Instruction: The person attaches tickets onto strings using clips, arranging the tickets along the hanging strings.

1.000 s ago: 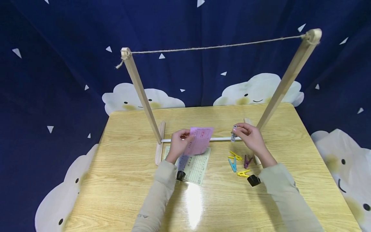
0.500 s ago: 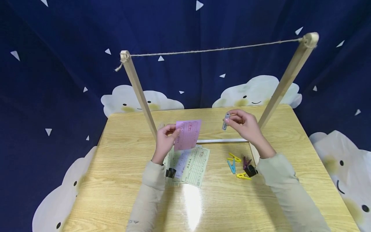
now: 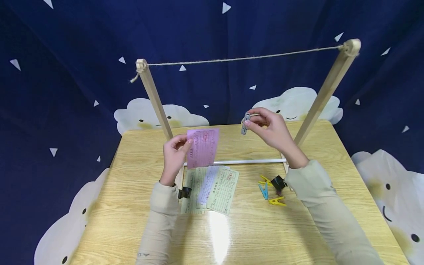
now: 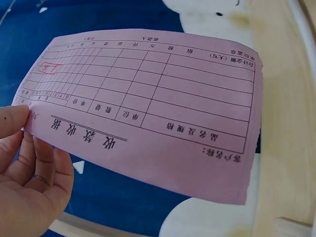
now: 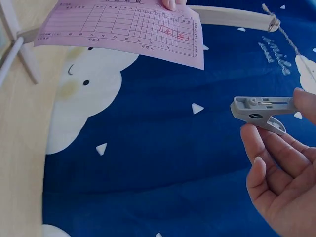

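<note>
A pink receipt slip (image 3: 202, 148) with printed lines and a red stamp is pinched at its edge by my left hand (image 3: 175, 156), above the table. In the left wrist view the slip (image 4: 148, 108) spreads out from the thumb and fingers. My right hand (image 3: 273, 131) pinches a grey clothespin (image 3: 245, 123) to the right of the slip, apart from it. Thumb and fingers lie on the handles of the clothespin (image 5: 259, 111) in the right wrist view. Both things are below a string (image 3: 243, 58) tied between two wooden posts.
Green and lilac receipt slips (image 3: 223, 191) lie overlapping on the table (image 3: 251, 235). Several clothespins, including a blue one (image 3: 263, 191) and a yellow one (image 3: 277, 201), lie at the right. A white rod (image 3: 250, 161) runs between the posts' feet; the right post (image 3: 326, 94) stands behind my right hand.
My left hand has lifted the pink slip up and to the left, off the other slips. My right hand has raised the clothespin and brought it leftward.
</note>
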`<state>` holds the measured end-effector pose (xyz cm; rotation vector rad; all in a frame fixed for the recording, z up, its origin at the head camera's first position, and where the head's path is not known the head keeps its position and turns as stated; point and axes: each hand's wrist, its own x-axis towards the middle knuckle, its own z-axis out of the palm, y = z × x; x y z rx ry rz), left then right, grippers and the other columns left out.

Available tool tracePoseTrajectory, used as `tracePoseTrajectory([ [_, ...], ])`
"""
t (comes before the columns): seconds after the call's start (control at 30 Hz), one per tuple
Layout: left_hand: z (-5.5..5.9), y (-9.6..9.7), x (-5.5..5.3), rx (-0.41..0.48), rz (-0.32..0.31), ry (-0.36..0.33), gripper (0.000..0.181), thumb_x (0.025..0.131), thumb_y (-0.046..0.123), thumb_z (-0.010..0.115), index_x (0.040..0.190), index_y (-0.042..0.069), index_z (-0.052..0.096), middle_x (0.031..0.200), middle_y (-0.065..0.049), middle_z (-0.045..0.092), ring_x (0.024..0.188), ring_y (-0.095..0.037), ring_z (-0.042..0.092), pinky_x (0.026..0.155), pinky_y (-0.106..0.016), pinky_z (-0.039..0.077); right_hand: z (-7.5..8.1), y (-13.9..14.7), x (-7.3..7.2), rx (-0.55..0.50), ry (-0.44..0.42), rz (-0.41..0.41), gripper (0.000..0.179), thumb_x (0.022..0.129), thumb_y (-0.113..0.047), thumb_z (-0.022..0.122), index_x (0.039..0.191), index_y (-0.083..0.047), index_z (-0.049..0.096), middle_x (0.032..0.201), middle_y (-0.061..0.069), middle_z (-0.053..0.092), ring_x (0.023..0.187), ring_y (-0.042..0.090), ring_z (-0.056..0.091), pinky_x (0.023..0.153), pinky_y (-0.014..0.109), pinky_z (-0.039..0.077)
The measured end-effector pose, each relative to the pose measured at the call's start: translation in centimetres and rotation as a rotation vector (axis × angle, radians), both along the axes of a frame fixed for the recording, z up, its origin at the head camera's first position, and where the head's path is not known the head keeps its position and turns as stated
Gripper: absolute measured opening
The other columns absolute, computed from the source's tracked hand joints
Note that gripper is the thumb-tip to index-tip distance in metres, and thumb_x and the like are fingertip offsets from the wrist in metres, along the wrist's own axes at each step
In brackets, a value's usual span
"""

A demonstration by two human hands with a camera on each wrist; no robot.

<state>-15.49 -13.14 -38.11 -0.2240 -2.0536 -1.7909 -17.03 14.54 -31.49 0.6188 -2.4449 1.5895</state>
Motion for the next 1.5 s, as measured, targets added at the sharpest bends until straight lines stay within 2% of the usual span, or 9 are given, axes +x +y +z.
tracePoseTrajectory([
  [0.23,1.6,-1.0,-0.1,0.029,0.037,0.069,0.009,0.078,-0.01,0.061,0.086,-0.017,0.062,0.078,-0.022,0.061,0.066,-0.007,0.054,0.062,-0.018,0.045,2.4,-1.2,-0.5,0.009,0.111,0.042,0.025,0.085,-0.008,0.063,0.107,0.002,0.059,0.089,0.013,0.067,0.075,0.005,0.059,0.068,0.02,0.043],
  [0.4,3.0,-1.4,-0.1,0.048,0.05,0.088,0.011,0.08,-0.008,0.062,0.086,-0.017,0.061,0.077,-0.019,0.062,0.065,-0.008,0.054,0.062,-0.018,0.045,4.1,-2.0,-0.8,-0.005,0.144,0.07,0.024,0.084,-0.008,0.064,0.106,0.002,0.059,0.087,0.012,0.066,0.073,0.007,0.059,0.063,0.022,0.042],
  [0.5,3.9,-1.5,-0.2,0.07,0.051,0.109,0.012,0.079,-0.008,0.062,0.086,-0.018,0.06,0.076,-0.015,0.063,0.064,-0.008,0.054,0.06,-0.018,0.045,5.1,-2.5,-0.9,-0.031,0.157,0.101,0.023,0.084,-0.006,0.063,0.104,0.004,0.059,0.086,0.012,0.066,0.073,0.007,0.06,0.063,0.022,0.043],
  [0.7,5.4,-2.1,-0.5,0.121,0.058,0.183,0.01,0.079,-0.01,0.062,0.084,-0.018,0.061,0.072,0.002,0.062,0.062,-0.006,0.053,0.058,-0.018,0.044,6.9,-3.3,-1.1,-0.094,0.201,0.167,0.021,0.083,-0.001,0.062,0.103,0.006,0.059,0.084,0.013,0.066,0.071,0.009,0.061,0.063,0.022,0.044],
  [0.9,6.8,-2.5,-0.8,0.194,0.07,0.245,0.006,0.077,-0.01,0.064,0.082,-0.008,0.066,0.071,-0.001,0.063,0.061,-0.009,0.053,0.057,-0.019,0.044,8.9,-4.4,-1.3,-0.084,0.244,0.19,0.025,0.084,-0.004,0.062,0.107,0.005,0.059,0.084,0.01,0.066,0.069,0.015,0.061,0.059,0.023,0.042],
  [1.13,8.4,-2.6,-1.0,0.217,0.073,0.32,0.008,0.076,-0.009,0.065,0.082,-0.005,0.068,0.072,-0.001,0.064,0.06,-0.009,0.055,0.057,-0.019,0.046,11.4,-5.9,-1.1,-0.033,0.284,0.188,0.024,0.084,-0.005,0.062,0.106,0.005,0.059,0.084,0.009,0.065,0.07,0.013,0.059,0.061,0.021,0.042],
  [1.33,10.0,-2.7,-1.4,0.287,0.082,0.344,0.009,0.074,-0.011,0.066,0.081,-0.005,0.068,0.071,-0.005,0.064,0.06,-0.011,0.055,0.058,-0.02,0.046,13.4,-7.1,-1.6,-0.014,0.344,0.228,0.023,0.085,-0.005,0.062,0.105,0.005,0.059,0.085,0.008,0.064,0.069,0.012,0.056,0.06,0.02,0.039],
  [1.5,11.1,-2.6,-1.7,0.346,0.084,0.353,0.014,0.07,-0.013,0.068,0.08,-0.003,0.068,0.07,-0.006,0.065,0.06,-0.012,0.057,0.058,-0.02,0.047,14.7,-8.0,-2.1,-0.026,0.327,0.245,0.024,0.085,-0.006,0.062,0.106,0.005,0.059,0.087,0.009,0.064,0.07,0.013,0.056,0.061,0.02,0.04],
])
